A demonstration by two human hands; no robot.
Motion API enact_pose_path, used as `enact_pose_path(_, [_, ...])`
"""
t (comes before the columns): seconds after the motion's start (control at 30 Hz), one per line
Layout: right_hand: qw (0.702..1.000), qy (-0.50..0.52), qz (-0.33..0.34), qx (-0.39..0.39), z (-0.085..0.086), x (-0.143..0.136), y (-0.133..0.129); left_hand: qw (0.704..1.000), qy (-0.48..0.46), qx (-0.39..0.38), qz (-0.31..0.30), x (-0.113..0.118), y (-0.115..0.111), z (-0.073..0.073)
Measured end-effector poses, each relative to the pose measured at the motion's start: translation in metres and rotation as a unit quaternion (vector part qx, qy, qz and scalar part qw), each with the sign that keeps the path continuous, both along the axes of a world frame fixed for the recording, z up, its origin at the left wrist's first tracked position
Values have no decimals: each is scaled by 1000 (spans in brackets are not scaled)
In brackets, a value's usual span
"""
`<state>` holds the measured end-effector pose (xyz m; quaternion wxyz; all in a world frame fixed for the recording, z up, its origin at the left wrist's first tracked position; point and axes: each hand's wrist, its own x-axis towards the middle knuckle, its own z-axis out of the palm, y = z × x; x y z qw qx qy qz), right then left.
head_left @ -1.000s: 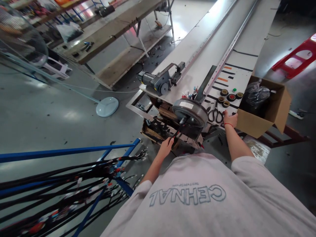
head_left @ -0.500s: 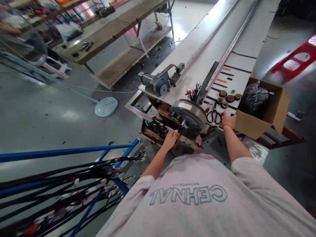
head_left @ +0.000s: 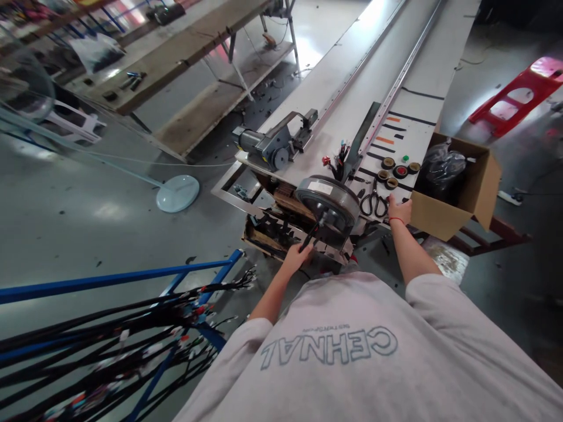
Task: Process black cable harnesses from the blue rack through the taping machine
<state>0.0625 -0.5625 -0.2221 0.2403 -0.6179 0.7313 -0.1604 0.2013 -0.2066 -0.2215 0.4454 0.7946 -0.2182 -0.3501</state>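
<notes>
Left hand (head_left: 295, 258) has drawn back from wheel (head_left: 345, 201), gripping dark strand (head_left: 310, 234); right hand (head_left: 400, 212), grip unclear. Strand reaches wheel; completion unclear.

Scissors (head_left: 374, 204) beside tape rolls (head_left: 391, 183)

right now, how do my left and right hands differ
Your left hand grips a thin black piece beside the round drum; your right hand is at the edge of the white table, between scissors and cardboard box, its grip unclear. Your right hand has a red band at the wrist; your left hand shows none. Both are bare.
</notes>
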Motion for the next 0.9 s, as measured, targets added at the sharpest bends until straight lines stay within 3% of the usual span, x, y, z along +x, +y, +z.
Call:
enact_pose_path(0.1, [1000, 3, 0, -1, -1, 0, 0, 998, -24, 45, -36, -9, 34, -20])
enact_pose_path(0.2, [1000, 4, 2, -3, -2, 0, -1, 994, -7, 106, -19, -23, 63, -38])
enact_pose_path(0.3, [1000, 3, 4, -2, -2, -1, -1, 995, -32, 90, 20, -36, 75, -36])
enact_pose_path(0.43, [1000, 0, 2, -1, -1, -1, -1, 997, -61, 20, 39, -44, 67, -11])
enact_pose_path(0.57, [1000, -2, 2, -1, 0, -1, -1, 996, -59, 11, 65, -39, 52, 7])
enact_pose_path(0.9, [1000, -3, -2, 0, -6, -2, -4, 995, -84, -25, 41, -16, 7, 13])
